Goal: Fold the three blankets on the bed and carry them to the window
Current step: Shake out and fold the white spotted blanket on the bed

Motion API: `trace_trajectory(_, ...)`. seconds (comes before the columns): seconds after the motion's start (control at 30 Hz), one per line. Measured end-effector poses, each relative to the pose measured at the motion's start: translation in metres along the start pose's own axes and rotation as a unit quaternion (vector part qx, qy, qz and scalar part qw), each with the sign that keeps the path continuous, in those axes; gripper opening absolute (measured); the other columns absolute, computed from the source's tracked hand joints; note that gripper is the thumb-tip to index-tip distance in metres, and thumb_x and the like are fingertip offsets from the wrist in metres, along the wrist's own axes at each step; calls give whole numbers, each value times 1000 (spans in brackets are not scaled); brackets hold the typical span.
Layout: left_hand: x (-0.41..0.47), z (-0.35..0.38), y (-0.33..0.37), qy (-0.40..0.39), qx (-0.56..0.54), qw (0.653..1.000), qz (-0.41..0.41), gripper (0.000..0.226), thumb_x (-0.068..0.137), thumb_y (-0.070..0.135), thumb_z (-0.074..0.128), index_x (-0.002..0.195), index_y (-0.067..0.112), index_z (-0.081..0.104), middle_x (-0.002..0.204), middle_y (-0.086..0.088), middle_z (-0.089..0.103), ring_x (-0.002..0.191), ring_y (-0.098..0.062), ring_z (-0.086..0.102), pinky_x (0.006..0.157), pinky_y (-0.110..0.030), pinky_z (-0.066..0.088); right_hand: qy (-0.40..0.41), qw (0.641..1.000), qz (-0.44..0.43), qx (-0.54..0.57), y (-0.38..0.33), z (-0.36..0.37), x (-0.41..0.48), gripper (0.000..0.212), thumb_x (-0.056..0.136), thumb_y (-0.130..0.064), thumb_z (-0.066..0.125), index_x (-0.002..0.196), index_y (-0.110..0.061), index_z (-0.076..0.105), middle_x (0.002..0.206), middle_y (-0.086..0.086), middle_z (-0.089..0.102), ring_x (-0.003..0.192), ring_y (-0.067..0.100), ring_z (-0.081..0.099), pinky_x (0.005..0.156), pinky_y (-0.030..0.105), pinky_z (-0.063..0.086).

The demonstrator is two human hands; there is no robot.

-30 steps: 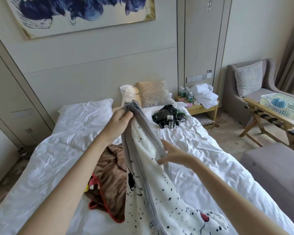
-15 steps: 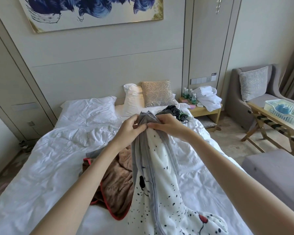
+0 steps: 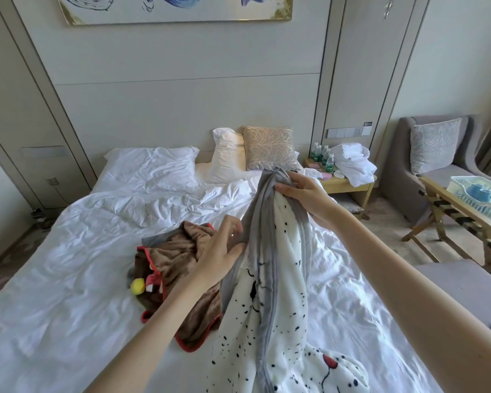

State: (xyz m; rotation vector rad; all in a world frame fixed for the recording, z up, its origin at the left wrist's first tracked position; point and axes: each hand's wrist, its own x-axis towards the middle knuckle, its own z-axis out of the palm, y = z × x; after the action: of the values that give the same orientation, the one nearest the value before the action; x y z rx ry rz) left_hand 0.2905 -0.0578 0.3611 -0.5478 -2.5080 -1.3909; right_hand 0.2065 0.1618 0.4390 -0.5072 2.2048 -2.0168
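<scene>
Change: left hand (image 3: 219, 253) has left the top of the spotted blanket (image 3: 278, 279), where both hands met half a second ago, and dropped down its grey edge.
Location: it hangs bunched over the bed (image 3: 68, 265), its lower part trailing on the sheet towards us.
Handling: we judge it soft, limp and light, not slippery. Take hold at the grey-bound edge and corners, since mid-panel only bunches.
Right hand (image 3: 304, 195): clenched on the gathered top, carrying the load alone.
Left hand: thumb against the grey edge. We cannot tell whether it pinches.
Brown blanket (image 3: 179, 256): crumpled on the bed just left of the spotted one, unfolded.
Third blanket: we cannot identify it.
Surroundings: pillows (image 3: 153, 163) at the headboard, nightstand (image 3: 349, 184) right of them.
</scene>
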Motion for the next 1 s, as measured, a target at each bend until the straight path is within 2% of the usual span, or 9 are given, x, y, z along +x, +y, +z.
trace_trajectory(0.13,-8,16,-16,-12,112,994,-6,27,90,-3,51,81,18,64,88,2,61,73,-18,59,68,-29,44,-12,1000,-2,-1,-1,1,-5,30,92,-12,62,118,3,59,107,18,65,95,25,64,91,39,53)
trace_trajectory(0.27,-17,34,-26,9,244,964,-103,31,92,11,49,108,24,72,105,6,69,81,-15,61,60,-19,35,5,1000,-11,-12,-2,2,-9,40,92,-11,62,118,16,48,103,19,60,95,27,59,96,52,46)
trace_trajectory(0.37,-19,47,-13,40,16,987,-157,25,85,22,53,105,22,69,112,4,64,100,-10,59,87,-28,46,22,999,-28,-36,0,1,-11,41,93,-14,62,112,19,47,94,27,57,91,28,56,87,51,46)
trace_trajectory(0.43,-23,57,-2,32,-148,974,-168,23,83,30,56,105,30,63,117,12,58,111,-4,53,99,-30,42,29,998,-39,-51,2,2,-11,40,93,-15,63,106,19,47,90,26,55,87,27,53,81,46,43)
trace_trajectory(0.5,-27,65,6,34,-173,976,-130,22,86,34,61,106,42,58,117,25,55,110,10,50,95,-14,38,30,996,-42,-68,3,4,-11,35,92,-14,63,103,16,49,90,19,56,85,27,54,80,44,43)
trace_trajectory(0.57,-26,73,8,50,-168,979,-107,24,87,36,65,111,34,61,120,10,54,110,2,52,94,-15,40,25,994,-46,-95,6,8,-10,26,92,-13,63,99,11,55,88,18,58,82,26,55,79,45,45)
trace_trajectory(0.77,-19,99,8,154,59,976,-141,40,85,53,59,106,18,64,114,8,48,100,-8,55,85,-27,47,25,990,-69,-122,11,19,-12,27,91,-13,64,94,12,54,81,20,57,76,24,52,73,41,43)
trace_trajectory(0.9,-10,94,9,204,212,940,-175,32,88,42,54,91,10,57,107,-4,47,82,-27,58,73,-42,52,26,987,-76,-136,12,23,-14,27,91,-13,64,95,12,56,86,29,59,77,21,52,74,44,46)
trace_trajectory(1.0,-9,84,8,227,211,936,-165,24,89,32,51,76,12,50,96,-2,45,66,-23,53,60,-33,44,34,987,-75,-141,14,18,-13,28,91,-13,64,93,13,55,80,16,55,75,20,50,71,35,40)
